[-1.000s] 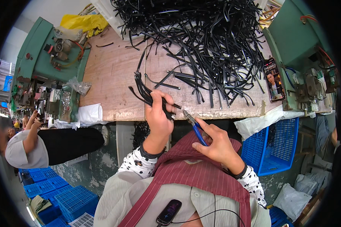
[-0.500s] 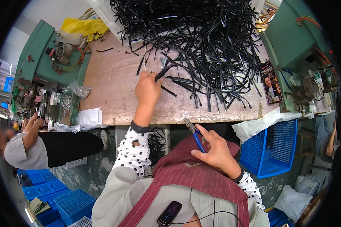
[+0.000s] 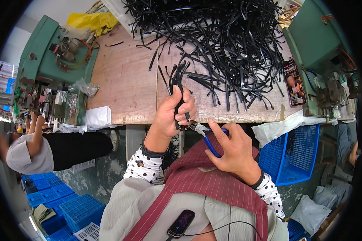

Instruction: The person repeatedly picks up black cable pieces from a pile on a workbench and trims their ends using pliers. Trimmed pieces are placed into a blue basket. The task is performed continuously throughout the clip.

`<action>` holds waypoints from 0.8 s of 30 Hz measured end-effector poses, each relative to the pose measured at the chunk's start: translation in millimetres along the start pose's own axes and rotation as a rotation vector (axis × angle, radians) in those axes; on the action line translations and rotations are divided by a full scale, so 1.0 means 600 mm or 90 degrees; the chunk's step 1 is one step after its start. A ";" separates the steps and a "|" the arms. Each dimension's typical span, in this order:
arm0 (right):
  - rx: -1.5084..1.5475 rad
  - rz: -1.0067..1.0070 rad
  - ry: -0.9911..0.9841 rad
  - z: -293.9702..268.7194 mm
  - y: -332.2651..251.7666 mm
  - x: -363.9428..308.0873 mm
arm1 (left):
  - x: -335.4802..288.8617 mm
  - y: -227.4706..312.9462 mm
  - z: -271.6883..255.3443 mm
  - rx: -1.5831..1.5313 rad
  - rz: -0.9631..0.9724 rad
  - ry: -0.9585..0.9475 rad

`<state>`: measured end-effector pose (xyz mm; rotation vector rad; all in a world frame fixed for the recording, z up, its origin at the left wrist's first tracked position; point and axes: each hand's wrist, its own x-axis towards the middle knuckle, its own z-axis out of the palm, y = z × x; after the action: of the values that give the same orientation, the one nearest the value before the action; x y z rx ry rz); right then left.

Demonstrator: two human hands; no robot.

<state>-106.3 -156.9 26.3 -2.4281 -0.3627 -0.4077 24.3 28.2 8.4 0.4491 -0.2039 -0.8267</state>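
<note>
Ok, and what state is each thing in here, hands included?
Left hand: closed around the bundle
Bundle of black strips: held, ends fanned
Right hand: gripping the pliers
Pliers: handles spread, tip at the bundle
Loose black strips: heaped, tangled
Phone: screen lit
Yellow bag: crumpled

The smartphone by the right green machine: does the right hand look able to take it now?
Probably not without freeing itself: the right hand holds blue-handled pliers, though the way to the smartphone looks free.
</note>
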 end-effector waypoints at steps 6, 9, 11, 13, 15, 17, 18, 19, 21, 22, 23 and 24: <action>-0.046 -0.006 -0.023 -0.011 -0.005 0.000 | -0.003 -0.004 0.002 0.003 -0.031 -0.005; -0.048 -0.001 -0.040 -0.017 -0.008 0.003 | -0.003 -0.005 0.000 -0.015 -0.040 -0.013; -0.033 0.004 -0.061 -0.019 -0.008 0.003 | -0.003 -0.008 -0.004 -0.037 -0.034 -0.021; -0.007 0.017 -0.087 -0.019 -0.006 0.001 | -0.003 -0.012 -0.012 -0.066 -0.024 -0.025; 0.021 0.025 -0.073 -0.013 0.001 -0.002 | -0.004 -0.025 -0.004 0.005 0.116 0.022; 0.048 0.038 -0.065 -0.009 0.004 -0.004 | -0.011 -0.035 0.004 0.104 0.249 0.044; 0.065 0.044 -0.066 -0.008 0.002 -0.004 | -0.013 -0.039 0.009 0.170 0.310 0.057; 0.081 0.051 -0.066 -0.007 0.001 -0.005 | -0.014 -0.045 0.015 0.236 0.372 0.069; 0.164 0.097 -0.092 -0.002 0.001 -0.008 | -0.011 -0.060 0.027 0.335 0.481 0.115; 0.206 0.120 -0.104 0.000 0.001 -0.009 | -0.014 -0.067 0.028 0.382 0.520 0.162; 0.228 0.126 -0.105 0.000 0.000 -0.009 | -0.012 -0.070 0.028 0.445 0.554 0.169; 0.249 0.133 -0.107 0.002 -0.001 -0.010 | -0.011 -0.073 0.026 0.506 0.587 0.176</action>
<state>-111.6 -156.8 23.5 -2.0929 -0.2315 -0.0332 -14.7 2.6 1.9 1.0935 -0.4385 0.2651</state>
